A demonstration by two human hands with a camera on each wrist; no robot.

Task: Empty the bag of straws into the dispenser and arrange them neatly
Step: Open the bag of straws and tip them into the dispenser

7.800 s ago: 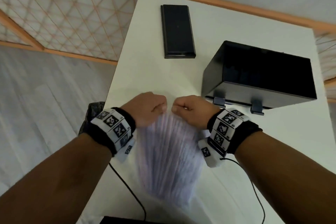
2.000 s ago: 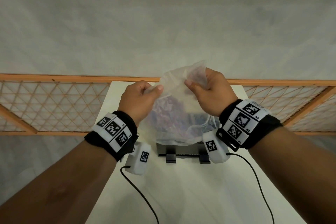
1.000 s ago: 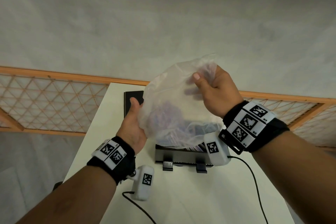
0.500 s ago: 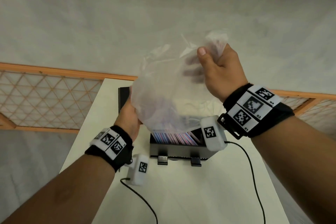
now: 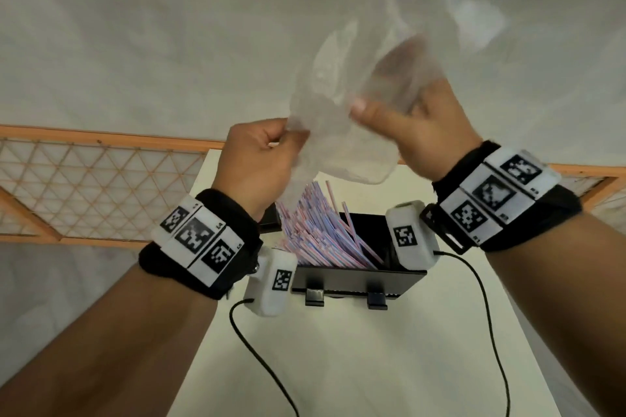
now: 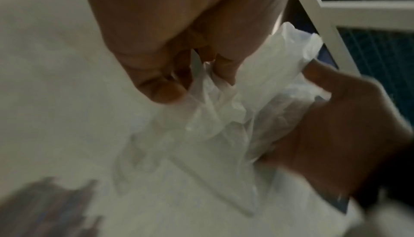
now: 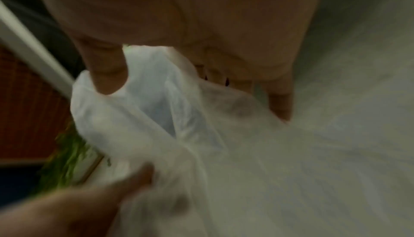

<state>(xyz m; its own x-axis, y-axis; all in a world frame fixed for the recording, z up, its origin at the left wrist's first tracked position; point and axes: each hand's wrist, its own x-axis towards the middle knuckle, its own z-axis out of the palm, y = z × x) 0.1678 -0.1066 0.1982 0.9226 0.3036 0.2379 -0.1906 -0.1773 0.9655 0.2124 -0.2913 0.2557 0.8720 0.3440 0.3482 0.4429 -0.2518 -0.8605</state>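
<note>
Clear plastic bag (image 5: 342,132) held over black straw dispenser (image 5: 355,278) on white table (image 5: 372,366).
Near: bare tabletop in front of the dispenser, wrist-camera cables (image 5: 257,355) trailing across it. Middle: open-topped dispenser holding pink-and-blue striped straws (image 5: 318,234), piled slanting, several ends above the rim. Above: left hand (image 5: 257,166) pinching the bag's lower edge; right hand (image 5: 423,132) clenched on bunched plastic higher up. Far: table edge, orange lattice railing (image 5: 84,186).
</note>
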